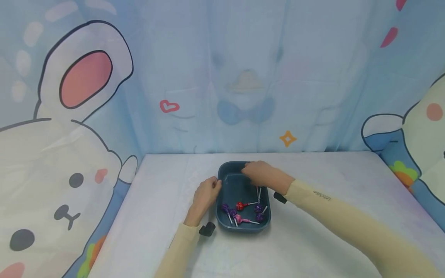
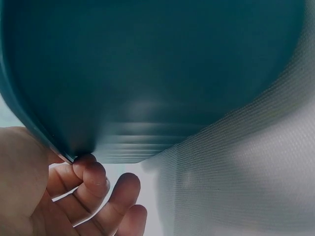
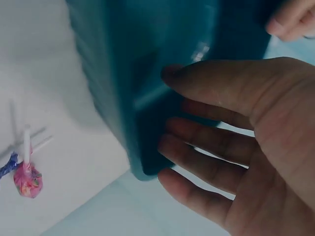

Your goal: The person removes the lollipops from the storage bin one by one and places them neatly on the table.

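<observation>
A dark teal plastic tray (image 1: pixel 238 230) holds several wrapped lollipops, among them a red lollipop (image 1: pixel 240 206), a pink lollipop (image 1: pixel 238 219) and a purple lollipop (image 1: pixel 225 207). My left hand (image 1: pixel 206 193) pinches the tray's left rim between thumb and index finger, the other fingers loosely bent below it in the left wrist view. Over the far right part of the tray is my right hand (image 1: pixel 261 173). Its fingers (image 3: pixel 211 140) are extended and apart in the right wrist view, with nothing visible between them and the thumb.
In the right wrist view, a pink lollipop (image 3: pixel 28 181) and a dark blue lollipop (image 3: pixel 9 164) lie on the white tabletop (image 3: pixel 44 78) outside the tray. Behind the table hangs a light blue curtain (image 1: pixel 194 69) with cartoon animals.
</observation>
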`<action>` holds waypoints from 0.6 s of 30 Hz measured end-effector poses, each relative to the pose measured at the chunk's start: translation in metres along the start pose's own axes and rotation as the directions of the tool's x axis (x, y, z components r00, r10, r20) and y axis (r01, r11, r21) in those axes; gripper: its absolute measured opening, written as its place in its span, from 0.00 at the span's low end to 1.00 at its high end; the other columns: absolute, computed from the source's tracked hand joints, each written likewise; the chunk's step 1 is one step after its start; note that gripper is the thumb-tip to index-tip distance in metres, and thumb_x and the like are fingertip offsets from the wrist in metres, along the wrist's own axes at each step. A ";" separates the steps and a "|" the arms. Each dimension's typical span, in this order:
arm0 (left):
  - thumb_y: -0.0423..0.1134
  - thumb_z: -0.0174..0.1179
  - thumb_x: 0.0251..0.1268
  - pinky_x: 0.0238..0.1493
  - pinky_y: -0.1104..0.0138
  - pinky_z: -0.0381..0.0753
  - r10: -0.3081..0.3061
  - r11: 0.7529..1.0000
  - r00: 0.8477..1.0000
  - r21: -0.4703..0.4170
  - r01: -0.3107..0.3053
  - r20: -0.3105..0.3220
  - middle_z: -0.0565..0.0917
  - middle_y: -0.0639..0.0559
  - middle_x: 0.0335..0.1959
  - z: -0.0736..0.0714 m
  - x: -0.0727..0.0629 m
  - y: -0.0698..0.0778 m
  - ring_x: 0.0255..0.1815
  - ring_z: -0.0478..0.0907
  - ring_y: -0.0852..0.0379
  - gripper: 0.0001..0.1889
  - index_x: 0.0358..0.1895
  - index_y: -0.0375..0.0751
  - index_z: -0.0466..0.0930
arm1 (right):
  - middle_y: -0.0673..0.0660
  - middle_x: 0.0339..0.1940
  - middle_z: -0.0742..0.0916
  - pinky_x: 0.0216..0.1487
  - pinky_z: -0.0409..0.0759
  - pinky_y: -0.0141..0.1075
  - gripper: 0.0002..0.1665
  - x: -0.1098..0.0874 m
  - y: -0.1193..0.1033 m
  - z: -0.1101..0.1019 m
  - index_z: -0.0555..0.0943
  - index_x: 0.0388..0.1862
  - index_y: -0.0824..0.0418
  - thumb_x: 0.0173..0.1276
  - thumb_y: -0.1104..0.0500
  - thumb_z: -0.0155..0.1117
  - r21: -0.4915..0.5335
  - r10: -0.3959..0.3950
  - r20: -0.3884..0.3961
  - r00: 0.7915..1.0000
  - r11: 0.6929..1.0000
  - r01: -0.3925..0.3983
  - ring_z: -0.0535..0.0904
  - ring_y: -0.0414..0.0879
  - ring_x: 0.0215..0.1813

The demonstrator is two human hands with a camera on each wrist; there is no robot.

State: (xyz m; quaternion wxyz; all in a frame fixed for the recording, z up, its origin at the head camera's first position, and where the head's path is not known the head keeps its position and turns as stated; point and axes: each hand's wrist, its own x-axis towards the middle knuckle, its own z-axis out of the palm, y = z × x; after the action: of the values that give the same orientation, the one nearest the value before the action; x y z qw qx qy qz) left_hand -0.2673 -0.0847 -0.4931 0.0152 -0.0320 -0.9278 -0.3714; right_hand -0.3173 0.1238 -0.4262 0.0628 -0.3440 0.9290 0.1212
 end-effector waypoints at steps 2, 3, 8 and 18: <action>0.46 0.51 0.77 0.22 0.68 0.64 0.000 1.000 1.000 -0.002 0.000 0.000 0.70 0.55 0.19 0.000 0.000 0.000 0.20 0.66 0.59 0.17 0.27 0.44 0.71 | 0.55 0.34 0.86 0.43 0.83 0.43 0.07 0.004 -0.002 0.004 0.85 0.41 0.60 0.64 0.64 0.70 -0.044 -0.003 0.008 1.000 0.999 0.004 0.79 0.48 0.35; 0.46 0.51 0.77 0.22 0.68 0.64 0.000 1.000 1.000 -0.004 0.000 0.000 0.70 0.55 0.19 0.000 0.000 0.000 0.20 0.66 0.59 0.16 0.27 0.44 0.71 | 0.55 0.34 0.86 0.44 0.83 0.43 0.07 0.005 -0.003 0.007 0.85 0.41 0.59 0.64 0.64 0.70 -0.060 0.000 0.020 1.000 0.998 0.002 0.79 0.48 0.35; 0.46 0.51 0.77 0.22 0.68 0.64 0.005 1.000 1.000 -0.003 -0.005 0.005 0.70 0.55 0.20 0.000 0.000 0.001 0.20 0.66 0.59 0.16 0.27 0.44 0.72 | 0.55 0.34 0.87 0.47 0.83 0.43 0.07 0.010 -0.006 0.015 0.86 0.41 0.59 0.64 0.63 0.71 -0.136 0.000 0.061 0.998 0.991 0.008 0.79 0.48 0.34; 0.46 0.51 0.77 0.23 0.68 0.64 0.002 1.000 1.000 0.002 -0.002 -0.005 0.71 0.55 0.20 0.001 0.000 -0.001 0.20 0.67 0.59 0.16 0.27 0.44 0.72 | 0.55 0.29 0.88 0.41 0.85 0.41 0.04 0.015 -0.016 0.018 0.87 0.38 0.58 0.69 0.60 0.67 -0.254 0.049 0.086 0.995 0.967 -0.026 0.82 0.47 0.30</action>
State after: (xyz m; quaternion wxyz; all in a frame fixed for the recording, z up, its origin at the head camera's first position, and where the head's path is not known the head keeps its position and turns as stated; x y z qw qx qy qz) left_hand -0.2677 -0.0847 -0.4943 0.0178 -0.0320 -0.9281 -0.3705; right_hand -0.3176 0.1073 -0.4494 0.0587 -0.3258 0.9084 0.2553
